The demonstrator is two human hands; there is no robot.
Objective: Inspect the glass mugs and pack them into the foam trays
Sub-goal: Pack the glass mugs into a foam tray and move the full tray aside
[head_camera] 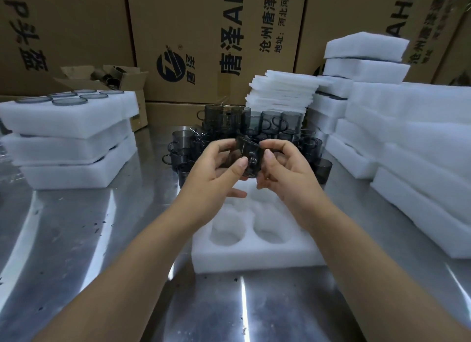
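Smoky glass mug [248,158] gripped between left hand [216,168] and right hand [285,171]; apparently tilted.

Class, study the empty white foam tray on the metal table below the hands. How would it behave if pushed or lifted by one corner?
The foam tray is probably very light: airy foam with round pockets cut out. It likely slides readily on the shiny steel table. Being a thick slab, it should bend only slightly, not flop.

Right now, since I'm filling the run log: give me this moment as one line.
phase: inspecting | left hand: grips mug | right hand: grips mug | foam tray: below hands, visible pockets empty
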